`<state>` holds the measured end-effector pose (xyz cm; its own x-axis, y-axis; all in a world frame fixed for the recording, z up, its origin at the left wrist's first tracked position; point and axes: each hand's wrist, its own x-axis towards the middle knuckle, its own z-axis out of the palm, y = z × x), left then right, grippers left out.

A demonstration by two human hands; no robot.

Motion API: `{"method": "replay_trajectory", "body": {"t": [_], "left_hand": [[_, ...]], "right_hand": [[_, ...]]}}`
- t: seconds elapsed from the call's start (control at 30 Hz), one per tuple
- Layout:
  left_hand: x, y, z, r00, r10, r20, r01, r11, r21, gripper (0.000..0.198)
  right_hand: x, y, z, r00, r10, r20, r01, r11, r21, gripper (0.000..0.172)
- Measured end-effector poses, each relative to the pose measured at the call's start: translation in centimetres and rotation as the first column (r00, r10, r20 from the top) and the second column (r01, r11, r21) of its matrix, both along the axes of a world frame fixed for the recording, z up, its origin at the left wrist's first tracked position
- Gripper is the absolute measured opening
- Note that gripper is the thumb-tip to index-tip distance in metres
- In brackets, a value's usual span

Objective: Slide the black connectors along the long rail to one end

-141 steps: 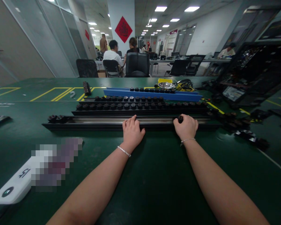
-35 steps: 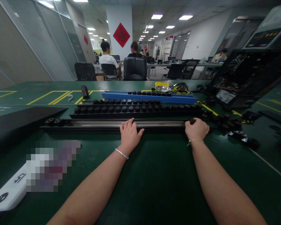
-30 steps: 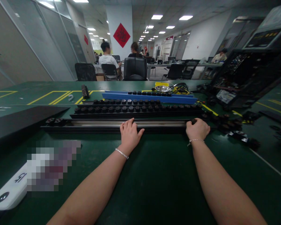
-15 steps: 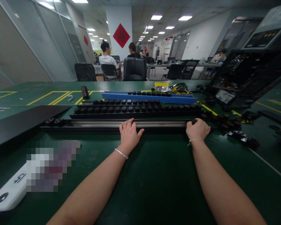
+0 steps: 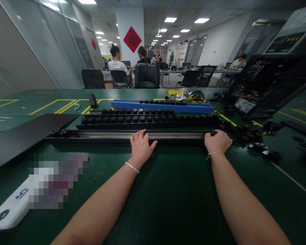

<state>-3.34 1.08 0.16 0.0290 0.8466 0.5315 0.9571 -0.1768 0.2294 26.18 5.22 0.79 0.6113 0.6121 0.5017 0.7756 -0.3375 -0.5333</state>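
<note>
A long black rail (image 5: 112, 140) with a metallic inner groove lies across the green table in front of me. My left hand (image 5: 140, 145) rests over its middle, fingertips hooked across the groove and thumb spread along the near side. At the rail's right end, my right hand (image 5: 218, 140) is closed on a small black roller (image 5: 213, 133), mostly hidden by the fingers. Two similar black rollers (image 5: 61, 132) sit at the left end of the same rail. Just behind it runs another black rail (image 5: 142, 125) lined with several rollers.
Farther back lies a blue rail (image 5: 193, 107) beside a metal bowl (image 5: 177, 97). Loose black parts (image 5: 247, 134) are scattered at right, below an open machine housing (image 5: 260, 78). A dark flat panel (image 5: 28, 136) and a white object (image 5: 12, 206) lie at left. People sit beyond the table.
My right hand has shifted slightly to the right along the rail with the black roller. My left hand stays in the same place.
</note>
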Motion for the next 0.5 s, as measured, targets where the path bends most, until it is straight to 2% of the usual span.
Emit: {"method": "replay_trajectory", "body": {"t": [0.5], "left_hand": [[0.03, -0.01, 0.03, 1.0, -0.004, 0.027, 0.004, 1.0, -0.013, 0.028]], "right_hand": [[0.87, -0.02, 0.07, 1.0, -0.015, -0.004, 0.015, 1.0, 0.009, 0.026]]}}
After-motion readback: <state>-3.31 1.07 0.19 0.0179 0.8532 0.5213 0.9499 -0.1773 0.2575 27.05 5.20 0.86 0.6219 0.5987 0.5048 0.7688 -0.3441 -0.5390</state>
